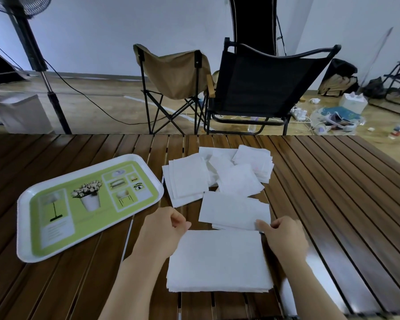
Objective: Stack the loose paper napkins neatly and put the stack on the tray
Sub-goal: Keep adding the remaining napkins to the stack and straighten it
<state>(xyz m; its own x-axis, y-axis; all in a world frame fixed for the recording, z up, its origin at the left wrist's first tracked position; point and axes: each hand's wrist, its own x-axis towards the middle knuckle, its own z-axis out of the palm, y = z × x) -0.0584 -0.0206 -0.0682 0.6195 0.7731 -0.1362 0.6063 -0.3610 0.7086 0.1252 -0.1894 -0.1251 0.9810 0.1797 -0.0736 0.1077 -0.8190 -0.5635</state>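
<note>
Nearest the camera lies a squared stack (218, 262) of white napkins on the slatted table (333, 192), one hand at each far corner. Largest of all is that brown table, which bears everything here. Beyond it stand two folding chairs, one black (259, 84) and one tan (173, 72), then one fan stand (32, 54) at far left. One tray (88, 202), white-rimmed with a green printed floor, sits left of the napkins, apart from the stack and holding none. Loose napkins (217, 174) lie past the stack in four rough heaps: one near the tray, two overlapping farther back, and one flat pile (234, 211) just beyond the stack. How many sheets each holds cannot be counted. Left hand (162, 229) has its fingers curled at the stack's far left corner; whether it pinches the paper I cannot tell. Right hand (284, 236) pinches the near edge of the flat pile between thumb and fingers.
</note>
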